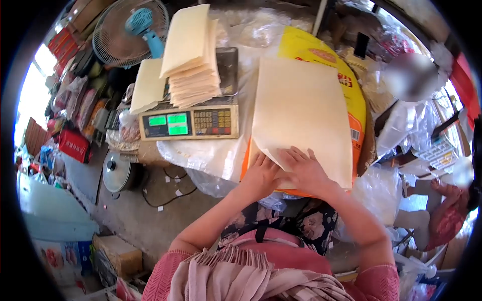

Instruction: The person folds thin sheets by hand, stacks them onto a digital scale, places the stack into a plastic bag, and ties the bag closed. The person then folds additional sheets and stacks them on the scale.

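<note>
A large, thin cream sheet (pixel 304 110) lies on a yellow and orange printed bag, its near left corner curled upward. My left hand (pixel 260 176) is at this curled corner, its fingers closed around the edge and partly hidden by it. Flat on the near edge, just right of the curl, my right hand (pixel 305 170) rests with its fingers spread. To the left, a folded stack of similar cream sheets (pixel 193 75) stands on a digital scale (pixel 216 123) with lit green displays. I cannot tell what the sheets are made of.
The yellow bag (pixel 359 100) lies on a plastic-covered table (pixel 201 155). A fan (pixel 131 30) stands at the back left. A lidded pot (pixel 116 172) sits lower left, near a cable on the floor. Clear plastic bags (pixel 409 125) and another person (pixel 447 215) are at the right.
</note>
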`<state>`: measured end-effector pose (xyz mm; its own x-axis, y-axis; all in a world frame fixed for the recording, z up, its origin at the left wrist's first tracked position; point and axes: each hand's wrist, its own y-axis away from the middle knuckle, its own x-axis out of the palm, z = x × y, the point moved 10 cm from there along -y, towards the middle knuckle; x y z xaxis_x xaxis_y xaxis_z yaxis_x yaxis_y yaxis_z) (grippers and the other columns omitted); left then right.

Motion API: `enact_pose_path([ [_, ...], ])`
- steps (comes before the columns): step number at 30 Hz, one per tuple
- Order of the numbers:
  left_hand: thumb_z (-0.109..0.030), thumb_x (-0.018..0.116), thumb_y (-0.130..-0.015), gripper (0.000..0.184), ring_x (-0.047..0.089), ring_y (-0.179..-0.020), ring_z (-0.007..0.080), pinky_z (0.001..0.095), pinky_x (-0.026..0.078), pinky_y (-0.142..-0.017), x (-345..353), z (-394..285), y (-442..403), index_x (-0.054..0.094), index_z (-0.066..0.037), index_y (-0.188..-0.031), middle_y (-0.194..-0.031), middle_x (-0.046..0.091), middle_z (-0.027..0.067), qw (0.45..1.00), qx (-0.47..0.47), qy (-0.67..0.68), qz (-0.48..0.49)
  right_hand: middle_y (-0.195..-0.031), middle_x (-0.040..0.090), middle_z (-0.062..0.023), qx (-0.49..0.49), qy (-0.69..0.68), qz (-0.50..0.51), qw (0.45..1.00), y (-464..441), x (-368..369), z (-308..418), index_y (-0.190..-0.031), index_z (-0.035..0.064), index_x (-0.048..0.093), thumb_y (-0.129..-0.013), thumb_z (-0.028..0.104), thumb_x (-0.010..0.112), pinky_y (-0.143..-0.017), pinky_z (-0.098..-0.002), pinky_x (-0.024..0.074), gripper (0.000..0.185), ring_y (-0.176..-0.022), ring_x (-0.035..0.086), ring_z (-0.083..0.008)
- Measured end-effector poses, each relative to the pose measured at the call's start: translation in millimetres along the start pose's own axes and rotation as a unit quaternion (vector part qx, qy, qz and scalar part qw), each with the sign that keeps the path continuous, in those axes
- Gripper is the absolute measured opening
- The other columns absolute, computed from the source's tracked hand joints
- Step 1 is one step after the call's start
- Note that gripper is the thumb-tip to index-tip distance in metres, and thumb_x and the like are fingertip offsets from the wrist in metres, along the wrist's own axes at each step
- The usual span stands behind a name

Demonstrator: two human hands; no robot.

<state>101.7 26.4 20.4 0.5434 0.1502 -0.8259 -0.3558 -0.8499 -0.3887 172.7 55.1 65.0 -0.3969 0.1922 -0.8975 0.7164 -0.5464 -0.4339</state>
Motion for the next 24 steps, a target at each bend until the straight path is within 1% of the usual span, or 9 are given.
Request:
enact_pose_path([
  [3,-0.034,0.060,-0.085,0.055,0.027,-0.133,0.0442,0.0543,0.023,-0.108,18.1,0.2,2.0,0.048,-0.009,-0.132,-0.143,0.032,0.0238,0.997,-0.034,-0.051,0.051,-0.098,0.066,-0.0184,0.174,-0.056,0.130,0.975,-2.8,-19.2,-75.7,-0.121,0.0025,0.057,-0.081,0.005,0.047,-0.079,-0.0401,0.0523,0.041,-0.085,0.065,-0.0356],
  [4,-0.034,0.060,-0.086,0.054,0.027,-0.134,0.0442,0.0537,0.023,-0.109,20.0,1.2,1.8,0.048,-0.009,-0.133,-0.143,0.031,0.0234,0.997,-0.031,-0.049,0.054,-0.098,0.066,-0.0183,0.201,-0.053,0.014,0.978,-20.3,-78.4,-84.4,-0.120,0.0037,0.058,-0.081,0.003,0.047,-0.078,-0.0405,0.0526,0.041,-0.084,0.066,-0.0340],
  [6,-0.034,0.060,-0.086,0.054,0.025,-0.135,0.0440,0.0527,0.023,-0.110,22.7,4.8,3.9,0.047,-0.010,-0.133,-0.145,0.031,0.0225,0.997,-0.032,-0.047,0.060,-0.096,0.067,-0.0164,0.122,0.084,-0.173,0.974,-38.8,-177.3,-66.2,-0.115,0.0053,0.061,-0.081,0.002,0.047,-0.067,-0.0391,0.0529,0.037,-0.076,0.066,-0.0314],
  [13,-0.006,0.063,-0.078,0.067,0.026,-0.136,0.0390,0.0475,0.024,-0.111,-13.0,45.4,-10.7,0.036,-0.003,-0.139,-0.146,0.030,0.0205,0.927,-0.216,0.306,-0.038,-0.093,0.066,-0.0117,-0.002,0.068,0.004,0.998,9.3,-101.0,-6.4,-0.109,0.0000,0.060,-0.074,0.002,0.052,-0.074,-0.0394,0.0493,0.036,-0.073,0.059,-0.0282],
  [16,0.004,0.062,-0.072,0.071,0.030,-0.135,0.0375,0.0430,0.028,-0.110,-57.5,18.9,-30.3,0.038,-0.006,-0.138,-0.146,0.030,0.0183,0.988,0.010,0.043,-0.150,-0.099,0.065,-0.0116,0.017,-0.086,0.143,0.986,41.9,-66.0,1.4,-0.117,0.0005,0.056,-0.079,0.003,0.053,-0.081,-0.0385,0.0485,0.039,-0.086,0.062,-0.0289],
  [17,0.004,0.063,-0.071,0.057,0.046,-0.124,0.0349,0.0392,0.040,-0.101,-55.3,7.6,-29.4,0.052,-0.007,-0.126,-0.136,0.046,0.0161,0.994,0.050,-0.040,-0.093,-0.103,0.065,-0.0117,0.022,-0.148,0.188,0.971,54.2,-59.6,1.7,-0.121,0.0007,0.054,-0.082,0.004,0.052,-0.083,-0.0378,0.0484,0.039,-0.091,0.063,-0.0291],
  [20,0.002,0.062,-0.076,0.032,0.062,-0.100,0.0283,0.0347,0.049,-0.084,-14.8,46.8,-8.4,0.062,-0.006,-0.107,-0.109,0.064,0.0131,0.974,0.030,0.222,0.020,-0.116,0.062,-0.0140,0.241,-0.492,0.259,0.795,77.9,-86.8,-36.4,-0.132,0.0005,0.047,-0.089,0.011,0.055,-0.092,-0.0368,0.0454,0.044,-0.108,0.060,-0.0302],
  [22,0.000,0.061,-0.080,0.019,0.063,-0.085,0.0213,0.0320,0.049,-0.076,-20.4,69.8,-2.4,0.063,-0.003,-0.099,-0.092,0.067,0.0097,0.957,-0.123,0.262,0.028,-0.123,0.059,-0.0161,0.161,-0.721,0.124,0.663,95.3,-111.8,-77.1,-0.137,-0.0008,0.041,-0.089,0.018,0.062,-0.098,-0.0386,0.0425,0.055,-0.116,0.056,-0.0261],
  [24,-0.003,0.060,-0.084,0.012,0.064,-0.076,0.0162,0.0301,0.050,-0.071,-18.3,88.2,3.2,0.063,-0.001,-0.096,-0.083,0.068,0.0080,0.915,-0.225,0.333,0.013,-0.124,0.058,-0.0166,0.171,-0.713,0.055,0.678,115.5,-116.8,-110.8,-0.136,-0.0038,0.041,-0.084,0.053,0.060,-0.098,-0.0398,0.0427,0.080,-0.116,0.055,-0.0245],
])
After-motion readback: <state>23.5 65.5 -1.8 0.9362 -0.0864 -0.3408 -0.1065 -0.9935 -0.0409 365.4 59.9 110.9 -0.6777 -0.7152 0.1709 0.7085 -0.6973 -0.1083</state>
